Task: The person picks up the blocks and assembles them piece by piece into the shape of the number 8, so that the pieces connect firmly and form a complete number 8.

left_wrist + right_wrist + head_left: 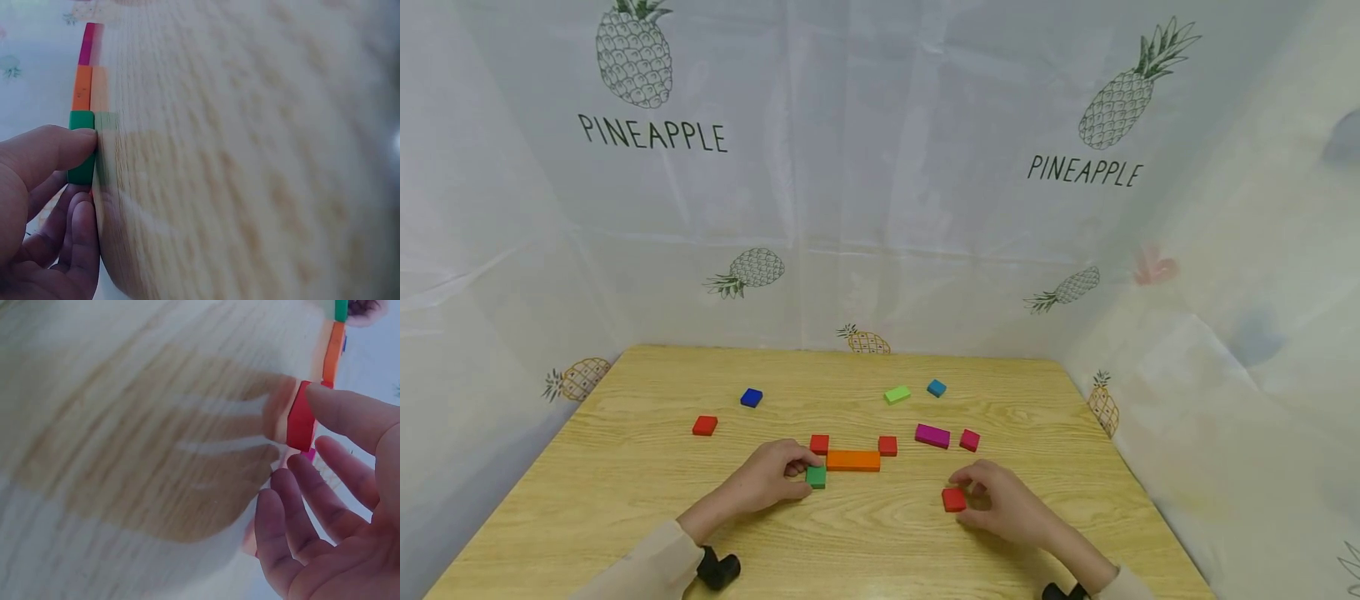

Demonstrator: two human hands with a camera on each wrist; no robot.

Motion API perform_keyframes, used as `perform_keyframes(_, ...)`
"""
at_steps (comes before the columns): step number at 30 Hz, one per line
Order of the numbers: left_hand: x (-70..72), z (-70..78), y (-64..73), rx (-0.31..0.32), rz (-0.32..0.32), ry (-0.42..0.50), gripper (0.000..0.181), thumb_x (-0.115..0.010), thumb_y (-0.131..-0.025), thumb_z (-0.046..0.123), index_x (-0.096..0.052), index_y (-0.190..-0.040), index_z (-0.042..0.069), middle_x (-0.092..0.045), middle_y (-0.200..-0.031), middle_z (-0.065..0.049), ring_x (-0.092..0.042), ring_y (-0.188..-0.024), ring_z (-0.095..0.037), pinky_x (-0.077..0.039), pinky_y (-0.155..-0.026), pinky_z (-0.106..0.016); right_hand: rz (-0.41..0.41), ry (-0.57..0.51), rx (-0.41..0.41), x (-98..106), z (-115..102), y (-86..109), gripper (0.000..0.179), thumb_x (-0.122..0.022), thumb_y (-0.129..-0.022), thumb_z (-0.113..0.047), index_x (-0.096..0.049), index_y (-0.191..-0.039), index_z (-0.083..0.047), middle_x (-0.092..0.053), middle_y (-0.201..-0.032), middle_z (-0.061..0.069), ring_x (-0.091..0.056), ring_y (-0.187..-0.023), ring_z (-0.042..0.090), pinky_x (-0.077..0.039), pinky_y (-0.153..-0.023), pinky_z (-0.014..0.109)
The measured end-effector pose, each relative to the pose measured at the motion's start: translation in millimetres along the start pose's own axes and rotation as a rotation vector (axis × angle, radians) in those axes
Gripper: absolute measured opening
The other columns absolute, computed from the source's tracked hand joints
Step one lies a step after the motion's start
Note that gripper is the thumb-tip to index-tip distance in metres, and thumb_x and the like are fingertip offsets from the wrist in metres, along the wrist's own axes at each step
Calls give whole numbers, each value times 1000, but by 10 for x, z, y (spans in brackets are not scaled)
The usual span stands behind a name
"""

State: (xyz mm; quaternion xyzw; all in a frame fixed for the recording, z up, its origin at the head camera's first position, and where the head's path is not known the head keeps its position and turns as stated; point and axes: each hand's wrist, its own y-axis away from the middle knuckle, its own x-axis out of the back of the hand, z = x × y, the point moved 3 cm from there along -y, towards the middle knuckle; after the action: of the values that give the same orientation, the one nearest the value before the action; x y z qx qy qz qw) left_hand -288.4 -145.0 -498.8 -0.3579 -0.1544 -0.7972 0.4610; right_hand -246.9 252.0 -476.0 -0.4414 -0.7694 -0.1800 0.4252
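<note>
Green block [816, 477] and red block [953, 500], one per hand

Left hand [767, 477] pinches the green block at the near left corner of orange bar [853, 461]; contact there unclear. Right hand [1002, 504] has the red block between thumb and forefinger, on wooden table [865, 550], well right of the bar. Magenta bar [932, 436] and pink block [970, 440] lie beyond it

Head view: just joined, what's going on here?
A person is handling small coloured blocks on a wooden table. The left hand pinches a green block by the left end of the orange block. The right hand has thumb and fingers at a red block, apart to the right. Other blocks, including a purple block, lie farther back.
</note>
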Motion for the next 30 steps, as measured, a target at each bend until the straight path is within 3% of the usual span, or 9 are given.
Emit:
perform_keyframes(17,-1,9,3,2,-1,13,32,-84,-90,13,-78,-121,14,-67,-106,3,-56,-89,-12,-50,-78,-25,34,35,10,-80,-2,-20,23,-85,-92,-16,-75,-113,-16,-68,-103,-9,-62,-89,11,-55,-78,30)
perform_keyframes(30,6,20,-1,-14,-3,8,31,-84,-91,12,-79,-121,13,-68,-106,3,-57,-89,-14,-51,-79,-25,27,24,7,-227,-157,-245,24,-83,-94,-17,-74,-117,-17,-69,-109,-9,-63,-94,12,-55,-82,29)
